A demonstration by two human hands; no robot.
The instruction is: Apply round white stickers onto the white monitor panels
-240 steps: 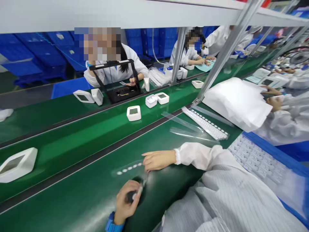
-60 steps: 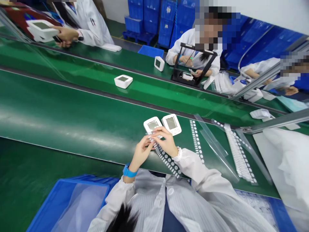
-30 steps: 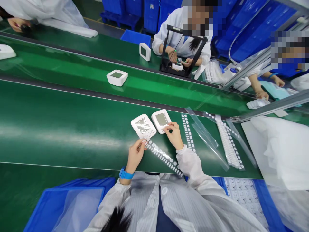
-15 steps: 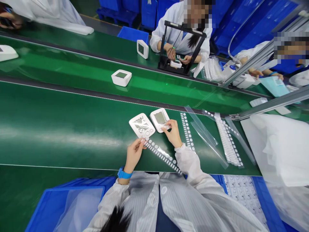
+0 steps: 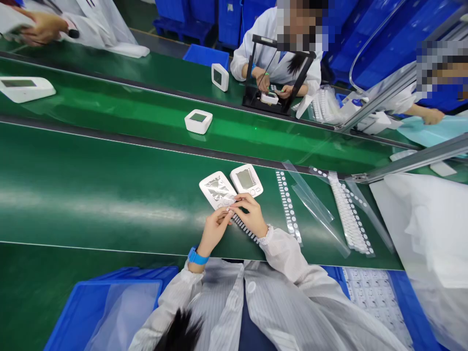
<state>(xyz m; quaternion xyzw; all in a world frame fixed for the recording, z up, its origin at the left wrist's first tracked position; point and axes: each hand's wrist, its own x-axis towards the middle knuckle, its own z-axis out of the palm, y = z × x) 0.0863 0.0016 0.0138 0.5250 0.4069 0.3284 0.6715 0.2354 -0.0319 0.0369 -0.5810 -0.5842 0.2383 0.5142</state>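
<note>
My left hand (image 5: 215,229) is closed in a pinch on the upper end of a clear strip of white stickers (image 5: 245,229), which slants down toward my right sleeve. My right hand (image 5: 252,214) meets it there, its thumb and fingertips pinched at the same end of the strip; the exact spot it grips is too small to see. Just beyond my fingers lies a white display unit (image 5: 215,187) with shiny film over its screen, its lower edge partly covered by my hands. A second white display unit (image 5: 246,179) with a grey screen and two buttons sits beside it.
More sticker strips (image 5: 288,209), clear film strips (image 5: 318,214) and a sticker stack (image 5: 345,212) lie to the right. Behind a dark rail, a green conveyor (image 5: 146,107) carries a white unit (image 5: 198,121). Co-workers sit opposite. A metal frame post (image 5: 387,165) and white sheeting (image 5: 424,219) are at right.
My right hand has left the second display unit and come left and down to the strip's end, beside my left hand. White units on the conveyor have shifted right.
</note>
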